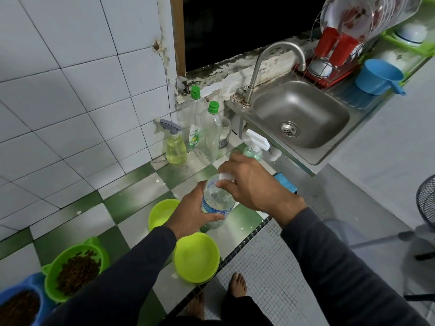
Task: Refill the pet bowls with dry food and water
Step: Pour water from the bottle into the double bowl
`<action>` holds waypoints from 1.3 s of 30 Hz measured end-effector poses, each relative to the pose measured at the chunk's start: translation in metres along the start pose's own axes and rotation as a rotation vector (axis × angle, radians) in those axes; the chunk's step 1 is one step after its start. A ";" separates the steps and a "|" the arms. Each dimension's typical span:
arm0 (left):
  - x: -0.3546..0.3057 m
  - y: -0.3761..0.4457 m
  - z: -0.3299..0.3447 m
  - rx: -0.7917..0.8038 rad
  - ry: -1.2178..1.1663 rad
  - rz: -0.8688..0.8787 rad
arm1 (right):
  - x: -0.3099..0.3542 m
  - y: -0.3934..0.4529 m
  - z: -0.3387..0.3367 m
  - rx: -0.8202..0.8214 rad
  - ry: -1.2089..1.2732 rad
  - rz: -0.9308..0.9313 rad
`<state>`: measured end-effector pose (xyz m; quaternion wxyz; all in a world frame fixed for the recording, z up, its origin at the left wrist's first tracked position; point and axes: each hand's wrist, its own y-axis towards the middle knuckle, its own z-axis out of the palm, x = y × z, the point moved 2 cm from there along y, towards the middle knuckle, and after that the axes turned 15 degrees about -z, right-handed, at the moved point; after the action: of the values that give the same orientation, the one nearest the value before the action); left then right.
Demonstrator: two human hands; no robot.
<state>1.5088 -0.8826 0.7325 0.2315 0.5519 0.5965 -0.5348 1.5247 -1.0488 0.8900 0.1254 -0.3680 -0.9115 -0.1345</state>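
Bottle (215, 203) held over green-checked tiled counter (131, 184).

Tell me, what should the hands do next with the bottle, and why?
Probably finish twisting the cap off. The left hand holds the water bottle upright while the right hand pinches its cap, so it looks closed. The two light green bowls look unfilled, while two other bowls already hold dry food.

L hand (188, 214) gripped water bottle (216, 203) over bench (131, 191); R hand (254, 184) pinched its white cap (225, 177); two lime bowls (196, 257) below; kibble in green bowl (75, 269) & blue bowl (18, 307).
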 end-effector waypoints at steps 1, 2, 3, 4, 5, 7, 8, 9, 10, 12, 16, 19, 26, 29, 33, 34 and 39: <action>0.001 0.000 0.000 0.001 -0.005 0.000 | -0.001 -0.001 0.000 0.012 0.022 -0.030; 0.002 0.000 0.001 0.000 -0.008 0.001 | -0.002 -0.001 -0.001 0.029 0.036 -0.054; 0.002 0.000 0.001 -0.002 -0.009 0.004 | -0.002 -0.001 -0.002 0.049 0.041 -0.076; 0.002 0.000 0.001 -0.005 -0.007 0.006 | -0.002 -0.001 -0.002 0.070 0.043 -0.089; 0.002 0.000 0.001 -0.007 -0.005 0.008 | -0.001 -0.002 -0.003 0.085 0.044 -0.091; 0.003 0.001 0.002 -0.007 -0.007 0.009 | 0.000 -0.003 -0.002 0.083 0.055 -0.028; 0.003 0.001 0.002 -0.005 -0.008 0.011 | 0.000 -0.004 -0.001 0.059 0.049 0.036; 0.004 0.002 0.002 -0.003 -0.007 0.013 | 0.000 -0.004 0.000 0.038 0.021 0.108; 0.004 0.001 0.002 -0.003 -0.006 0.014 | -0.001 -0.004 -0.001 0.030 -0.025 0.161; 0.005 0.000 0.002 -0.007 -0.007 0.016 | 0.000 -0.003 -0.002 0.049 -0.078 0.157; 0.007 0.001 0.003 -0.016 -0.014 0.019 | 0.005 -0.007 -0.004 0.060 0.010 0.042; 0.008 0.002 0.004 -0.014 -0.013 0.024 | 0.008 -0.007 -0.003 0.016 -0.019 0.118; 0.007 0.002 0.005 -0.013 -0.017 0.026 | 0.010 -0.004 -0.001 0.019 -0.048 0.090; 0.007 0.003 0.005 -0.018 -0.019 0.028 | 0.011 -0.006 -0.001 -0.033 -0.019 0.109; 0.006 0.003 0.003 -0.009 -0.012 0.019 | 0.008 -0.003 -0.002 -0.043 -0.131 0.175; 0.006 0.003 0.004 -0.009 -0.012 0.021 | 0.009 -0.003 -0.002 -0.043 -0.125 0.157; 0.005 0.002 0.005 -0.007 -0.016 0.028 | 0.009 -0.007 -0.003 -0.180 -0.003 0.116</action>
<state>1.5079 -0.8850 0.7256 0.2457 0.5552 0.5887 -0.5337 1.5141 -1.0489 0.8948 0.0982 -0.4298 -0.8731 -0.2078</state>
